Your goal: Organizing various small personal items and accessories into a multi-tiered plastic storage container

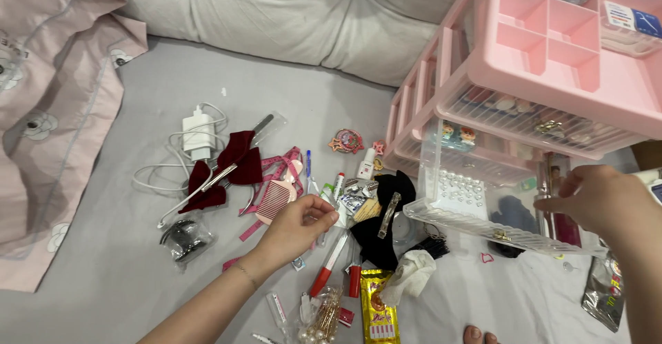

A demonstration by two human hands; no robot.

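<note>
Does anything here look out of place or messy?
Yes. Small things lie scattered over the grey bed instead of in the pink organizer: a white charger, a dark red bow, a pink comb. One clear drawer hangs pulled far out, the right hand at it; the left hand pinches a small item.

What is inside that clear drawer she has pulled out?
Through the clear drawer, pearl hair clips show at the back. The right hand covers its right end, hiding whatever lies there.

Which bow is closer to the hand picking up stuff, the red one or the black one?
The black bow. It lies just beside the left hand, with a long clip on it. The dark red bow sits farther off, by the white charger.
</note>
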